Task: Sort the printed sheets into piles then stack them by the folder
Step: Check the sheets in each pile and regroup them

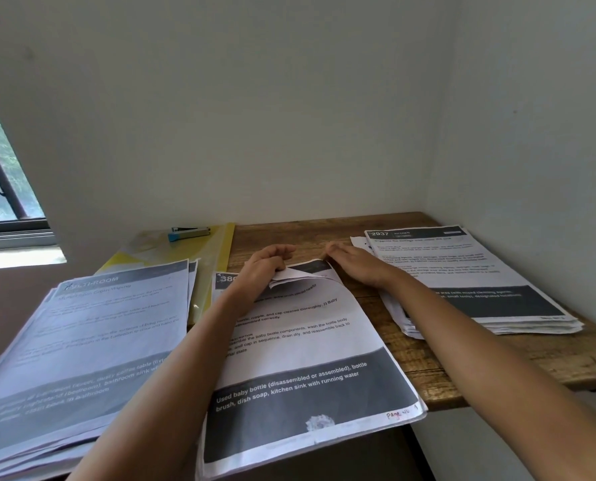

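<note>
The middle pile (307,359) is grasped at its top edge by the left hand (267,267); the right hand (357,267) is laid flat, grip released.

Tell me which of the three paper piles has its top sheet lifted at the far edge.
The middle pile: the left hand pinches its top sheet's curled far edge. The left pile and right pile lie flat.

A wooden table (414,355) carries three stacks of printed sheets: a left pile (91,335), a middle pile (307,359) overhanging the near edge, and a right pile (463,272). A yellow folder (216,272) lies far left.
</note>
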